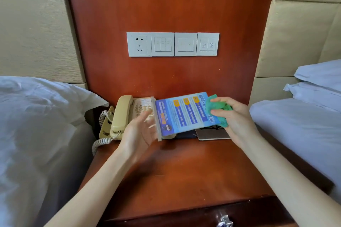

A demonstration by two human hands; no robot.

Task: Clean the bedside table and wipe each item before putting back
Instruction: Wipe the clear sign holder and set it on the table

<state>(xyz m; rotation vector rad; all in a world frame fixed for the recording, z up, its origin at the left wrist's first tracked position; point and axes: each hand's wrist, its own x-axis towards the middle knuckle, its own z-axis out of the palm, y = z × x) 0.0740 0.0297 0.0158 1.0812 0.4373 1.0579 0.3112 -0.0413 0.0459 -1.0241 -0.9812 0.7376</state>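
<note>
We're mid-wipe: right hand clutches the green cloth against the blue card; left hand, blurred, seems loose-fingered beneath its base. Phone at the bench's back-left corner awaits.

Soft even daylight; left hand motion-blurred; wide-angle bowing at edges; faint shadows.

Bare tabletop in front; phone, sign blocking rear w/ wall.
</note>
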